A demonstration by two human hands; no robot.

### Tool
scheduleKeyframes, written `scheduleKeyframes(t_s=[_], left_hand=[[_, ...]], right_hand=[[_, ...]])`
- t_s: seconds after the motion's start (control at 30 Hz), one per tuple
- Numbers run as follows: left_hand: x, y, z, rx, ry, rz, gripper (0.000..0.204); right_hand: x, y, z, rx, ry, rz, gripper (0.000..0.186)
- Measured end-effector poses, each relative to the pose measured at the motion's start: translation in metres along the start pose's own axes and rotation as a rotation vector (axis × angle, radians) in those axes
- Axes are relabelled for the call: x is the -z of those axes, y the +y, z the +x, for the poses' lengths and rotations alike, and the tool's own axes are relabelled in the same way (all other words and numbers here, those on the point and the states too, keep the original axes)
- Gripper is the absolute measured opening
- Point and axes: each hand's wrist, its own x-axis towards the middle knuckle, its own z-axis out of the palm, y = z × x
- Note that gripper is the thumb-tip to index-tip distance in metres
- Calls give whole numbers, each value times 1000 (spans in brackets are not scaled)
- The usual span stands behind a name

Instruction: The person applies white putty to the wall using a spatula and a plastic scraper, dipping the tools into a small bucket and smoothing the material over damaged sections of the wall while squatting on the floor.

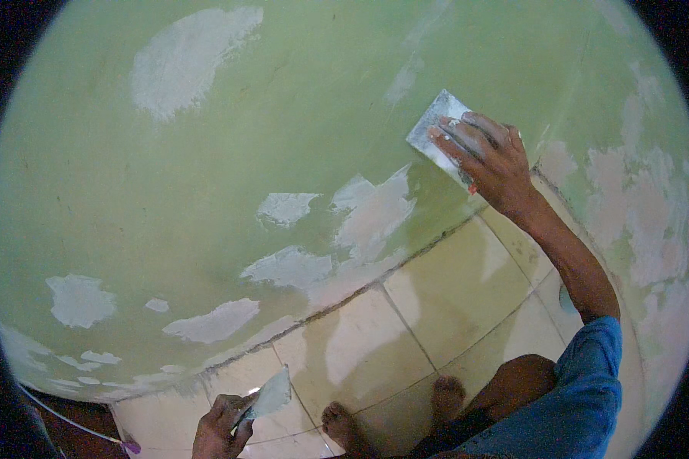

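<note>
My right hand (494, 157) is reached out to the green wall (207, 153), fingers pressed on the back of a broad, flat putty scraper (431, 131). Its grey-white blade lies tilted against or very close to the wall. A small orange-red bit shows beneath my palm. Low at the front, my left hand (220, 430) is closed around a putty knife (272, 394), its blade coated with whitish filler and pointing up to the right. The handle is mostly hidden by the fingers. Pale filler patches (375, 210) mark the wall left of my right hand.
Cream floor tiles (360, 336) meet the wall along a dark, rough joint. My bare feet (344, 428) stand on them. At lower left a white cable (69, 417) with a purple end crosses a dark brown area. Another patched wall (620, 191) rises at right.
</note>
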Motion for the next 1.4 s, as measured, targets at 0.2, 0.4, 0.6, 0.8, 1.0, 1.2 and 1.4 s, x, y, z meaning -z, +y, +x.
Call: scheduleKeyframes(t_s=[0.2, 0.4, 0.6, 0.8, 1.0, 1.2, 1.4], left_hand=[[-6, 7, 10, 7, -15, 3, 43], [-5, 4, 1, -4, 20, 40, 43], [-9, 16, 11, 76, -13, 8, 41], [-5, 13, -1, 53, 6, -14, 38], [-6, 19, 6, 40, -17, -1, 41], [-4, 23, 0, 107, -44, 7, 42], [-6, 21, -1, 124, -56, -31, 41]], right_hand=[[-22, -13, 30, 57, 139, 119, 81], [-23, -10, -29, -42, -162, 85, 82], [2, -23, 35, 12, 145, 72, 78], [-14, -27, -18, -70, -275, 136, 87], [-12, -55, 28, 35, 158, 159, 94], [-52, -45, -27, -12, -30, 91, 93], [0, -57, 26, -61, 2, 353, 75]])
